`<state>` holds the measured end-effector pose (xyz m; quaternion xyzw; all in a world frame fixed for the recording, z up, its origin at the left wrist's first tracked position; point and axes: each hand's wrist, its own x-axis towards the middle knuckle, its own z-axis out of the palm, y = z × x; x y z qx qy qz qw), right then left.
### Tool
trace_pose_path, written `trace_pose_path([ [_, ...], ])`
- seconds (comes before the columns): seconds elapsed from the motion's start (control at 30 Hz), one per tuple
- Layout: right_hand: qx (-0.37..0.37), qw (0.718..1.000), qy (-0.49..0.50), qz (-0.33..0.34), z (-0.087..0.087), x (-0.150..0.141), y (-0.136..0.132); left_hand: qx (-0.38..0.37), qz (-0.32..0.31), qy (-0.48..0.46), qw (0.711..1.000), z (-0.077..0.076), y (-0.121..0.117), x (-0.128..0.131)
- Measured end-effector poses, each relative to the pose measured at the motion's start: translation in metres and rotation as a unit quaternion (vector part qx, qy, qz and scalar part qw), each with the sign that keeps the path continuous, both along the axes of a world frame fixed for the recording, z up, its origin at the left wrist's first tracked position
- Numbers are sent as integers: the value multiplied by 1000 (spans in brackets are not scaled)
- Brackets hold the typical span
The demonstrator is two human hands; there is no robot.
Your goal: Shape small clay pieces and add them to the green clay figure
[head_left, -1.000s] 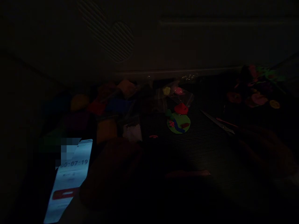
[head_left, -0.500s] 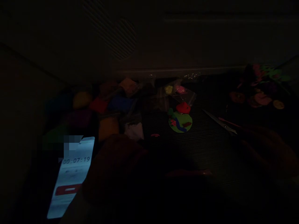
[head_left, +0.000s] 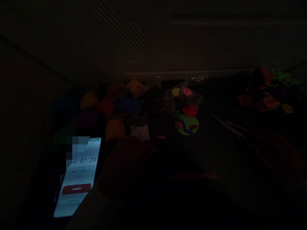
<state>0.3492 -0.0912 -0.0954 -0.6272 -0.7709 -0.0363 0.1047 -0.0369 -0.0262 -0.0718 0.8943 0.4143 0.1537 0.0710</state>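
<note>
From my place far away I see a very dark scene. The left hand (head_left: 127, 166) is in the lower middle-left of the frame, near a packet of white material (head_left: 140, 131) and a small pink piece (head_left: 161, 137). The right hand (head_left: 275, 156) is at the right edge, close to the scissors (head_left: 226, 124) and a thin pink stick (head_left: 236, 125). The two hands are well apart from each other; whether the fingers of either one are closed on something, I cannot tell (the shadow there is too deep for me).

Between the hands, but higher, just right of centre, lies a green disc (head_left: 195, 120) with a blue winding strip on it and a red piece (head_left: 190, 110) at its upper edge. In the lower middle I notice a long reddish object (head_left: 199, 176), which is too dim to name. At lower left a phone (head_left: 80, 174) shines with a running-time display, partly covered by the left forearm.
</note>
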Motion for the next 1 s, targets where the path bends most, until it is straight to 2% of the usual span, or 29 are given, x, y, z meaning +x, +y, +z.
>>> trace_pose_path([
  [0.07,-2,1000,-1,-11,0,-1,0,-8,14,-6,1000,-2,-1,2],
  [0.23,1,1000,-7,-6,0,-2,1,-59,93,-47,993,-8,-6,4],
  [0.3,4,1000,-4,-4,-1,-1,2,-75,102,-50,991,-9,-7,4],
  [0.57,8,1000,8,-3,-2,0,2,-44,-6,-51,998,-1,-1,10],
  [0.7,14,1000,14,-8,-3,-3,1,-31,5,-22,999,0,0,14],
  [1.0,24,1000,6,-9,-2,-4,1,-17,13,-47,999,1,0,14],
])
